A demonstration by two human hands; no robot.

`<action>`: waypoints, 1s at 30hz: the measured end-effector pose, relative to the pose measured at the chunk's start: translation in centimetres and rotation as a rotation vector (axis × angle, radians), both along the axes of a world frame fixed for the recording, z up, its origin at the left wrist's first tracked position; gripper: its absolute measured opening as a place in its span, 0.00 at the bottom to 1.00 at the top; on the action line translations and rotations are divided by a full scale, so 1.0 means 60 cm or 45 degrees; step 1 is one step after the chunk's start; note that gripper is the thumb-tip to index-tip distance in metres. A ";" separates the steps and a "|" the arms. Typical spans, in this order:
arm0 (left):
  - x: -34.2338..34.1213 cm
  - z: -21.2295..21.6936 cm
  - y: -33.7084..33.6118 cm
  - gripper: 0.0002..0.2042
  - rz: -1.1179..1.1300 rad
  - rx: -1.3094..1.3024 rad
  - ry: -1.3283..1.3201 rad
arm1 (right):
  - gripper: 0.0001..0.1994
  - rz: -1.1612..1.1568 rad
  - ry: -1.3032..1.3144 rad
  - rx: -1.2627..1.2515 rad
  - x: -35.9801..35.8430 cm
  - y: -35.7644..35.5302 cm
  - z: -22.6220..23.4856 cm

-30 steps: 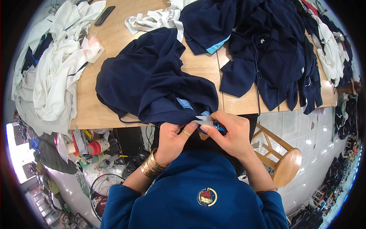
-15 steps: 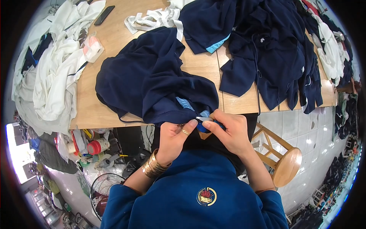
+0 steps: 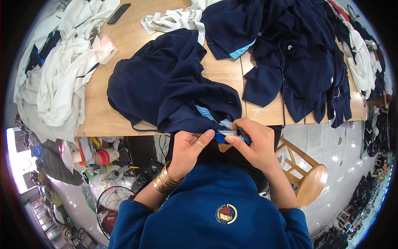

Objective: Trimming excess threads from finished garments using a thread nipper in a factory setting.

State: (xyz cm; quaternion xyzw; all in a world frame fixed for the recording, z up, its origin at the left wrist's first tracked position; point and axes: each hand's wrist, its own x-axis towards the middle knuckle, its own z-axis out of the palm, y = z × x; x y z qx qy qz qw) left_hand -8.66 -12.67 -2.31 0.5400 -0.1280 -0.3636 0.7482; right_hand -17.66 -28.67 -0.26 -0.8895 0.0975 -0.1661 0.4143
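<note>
A dark navy garment [image 3: 166, 83] lies bunched on the table and reaches over its front edge, with light blue trim [image 3: 204, 112] showing in a fold. My left hand [image 3: 188, 149], wearing a ring and several gold bangles, pinches the garment's near edge between thumb and fingers. Close beside it, my right hand [image 3: 255, 143] grips small blue-handled thread snips [image 3: 227, 133], their pale pointed blades at the garment's edge by my left thumb. Part of the handle is hidden by my right fingers.
On the wooden table [image 3: 99, 120] lie white garments [image 3: 58, 91] at left, a phone [image 3: 119, 13], white strips [image 3: 174, 20] and more navy garments [image 3: 298, 62] at right. A wooden stool [image 3: 311, 184] stands to my right; a fan [image 3: 112, 203] is at lower left.
My right hand has shifted slightly right, and the snips' blades now sit a little away from my left thumb. My left hand keeps its pinch on the garment edge.
</note>
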 end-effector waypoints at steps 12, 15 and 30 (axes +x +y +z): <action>-0.001 -0.006 0.003 0.07 -0.018 0.138 -0.384 | 0.14 0.000 -0.128 -0.242 0.006 0.006 -0.007; 0.000 -0.009 0.003 0.07 -0.009 0.147 -0.410 | 0.14 -0.009 -0.117 -0.281 0.005 0.007 -0.007; -0.007 0.003 -0.002 0.06 0.019 0.103 -0.287 | 0.10 -0.136 0.027 0.298 -0.001 0.001 -0.007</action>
